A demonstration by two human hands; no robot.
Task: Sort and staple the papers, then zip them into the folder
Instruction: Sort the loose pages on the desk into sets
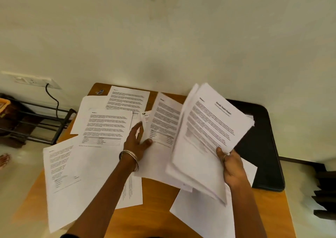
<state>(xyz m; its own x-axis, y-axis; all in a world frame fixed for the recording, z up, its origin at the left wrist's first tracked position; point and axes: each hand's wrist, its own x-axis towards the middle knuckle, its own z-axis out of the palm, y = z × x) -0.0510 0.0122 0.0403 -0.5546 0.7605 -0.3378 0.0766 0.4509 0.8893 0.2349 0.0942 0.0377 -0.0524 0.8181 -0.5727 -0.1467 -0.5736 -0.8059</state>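
Note:
My right hand (231,167) grips a thick stack of printed papers (209,134) by its lower edge and holds it tilted above the table. My left hand (138,139), with bangles on the wrist, pinches the corner of a single printed sheet (164,121) between thumb and fingers, just left of the stack. Several loose printed sheets (107,127) lie spread over the left half of the wooden table (154,210). A black folder (261,147) lies flat at the table's right side, partly hidden behind the stack.
A small blue and white object (99,92) sits at the table's back left corner. The table stands against a pale wall. A black metal rack (36,121) and a wall socket with a cable (38,81) are to the left. Dark items stand at the far right.

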